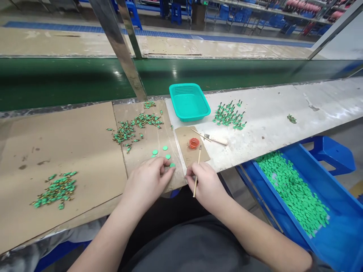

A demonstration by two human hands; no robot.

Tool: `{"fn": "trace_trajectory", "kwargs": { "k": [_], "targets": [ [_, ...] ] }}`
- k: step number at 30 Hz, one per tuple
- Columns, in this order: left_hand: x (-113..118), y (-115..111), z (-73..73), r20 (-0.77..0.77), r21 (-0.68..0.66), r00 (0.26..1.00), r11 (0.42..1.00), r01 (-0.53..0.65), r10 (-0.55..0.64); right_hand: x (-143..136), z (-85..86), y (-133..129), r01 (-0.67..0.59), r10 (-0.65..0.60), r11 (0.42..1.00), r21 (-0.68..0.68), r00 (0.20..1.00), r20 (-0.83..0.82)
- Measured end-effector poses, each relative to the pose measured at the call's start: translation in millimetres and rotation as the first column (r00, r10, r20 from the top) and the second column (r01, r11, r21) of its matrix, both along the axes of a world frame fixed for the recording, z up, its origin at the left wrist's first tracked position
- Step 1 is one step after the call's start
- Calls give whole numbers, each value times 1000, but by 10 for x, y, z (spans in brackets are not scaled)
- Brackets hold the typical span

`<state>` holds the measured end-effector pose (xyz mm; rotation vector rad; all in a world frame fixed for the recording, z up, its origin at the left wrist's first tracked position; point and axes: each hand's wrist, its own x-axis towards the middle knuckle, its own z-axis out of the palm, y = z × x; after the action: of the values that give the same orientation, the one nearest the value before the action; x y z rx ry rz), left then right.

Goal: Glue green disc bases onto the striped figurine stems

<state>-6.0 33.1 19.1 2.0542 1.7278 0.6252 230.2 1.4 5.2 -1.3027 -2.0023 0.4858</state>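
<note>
My left hand (pixel 150 177) is at the bench's near edge, thumb and forefinger pinched at a small round green disc (pixel 172 165). Several more green discs (pixel 165 148) lie flat just beyond those fingers. In my right hand (pixel 206 185) is a thin wooden paintbrush (pixel 199 155), held upright with its dark tip pointing away from me. A small red cup (pixel 194 142) with reddish liquid stands on a piece of cardboard (pixel 187 132) beyond that hand. Behind the discs is a loose pile of tiny green-and-brown figures (pixel 124 132).
A turquoise basket (pixel 188 118) stands at the back. Right of it are green discs with dark upright figures (pixel 228 115). A flat brush (pixel 217 139) and a thin stick (pixel 200 134) lie near the cup. More figures (pixel 55 190) lie left. A blue bin (pixel 337 223) holds green discs below right.
</note>
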Motion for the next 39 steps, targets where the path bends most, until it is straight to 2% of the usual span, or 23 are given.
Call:
{"fn": "trace_trajectory", "kwargs": {
  "k": [11,16,23,29,31,34,37,39],
  "targets": [
    [-7,-25,-31,10,109,994,988,110,-112,78,43,-44,-57,42,995,-77,981,-189],
    [34,-41,-57,22,128,997,989,68,-71,79,43,-46,-53,29,994,-100,973,-231],
    [184,-97,-128,88,142,991,983,-116,104,47,-15,-25,-69,53,995,-69,976,-211],
    [-140,-236,46,219,142,931,935,-326,291,-143,-16,73,-182,183,983,17,978,-102],
    [-240,-314,112,229,152,923,926,-346,308,-194,-5,85,-230,232,973,33,968,-94],
    [-257,-440,143,229,157,944,948,-276,237,-140,33,51,-226,231,973,58,964,-134],
    [-141,-518,76,210,149,976,984,-99,66,48,79,-2,-99,111,993,71,975,-191],
    [-39,-522,2,177,158,984,987,-4,-24,173,96,-27,-19,33,997,68,978,-207]
  ]
}}
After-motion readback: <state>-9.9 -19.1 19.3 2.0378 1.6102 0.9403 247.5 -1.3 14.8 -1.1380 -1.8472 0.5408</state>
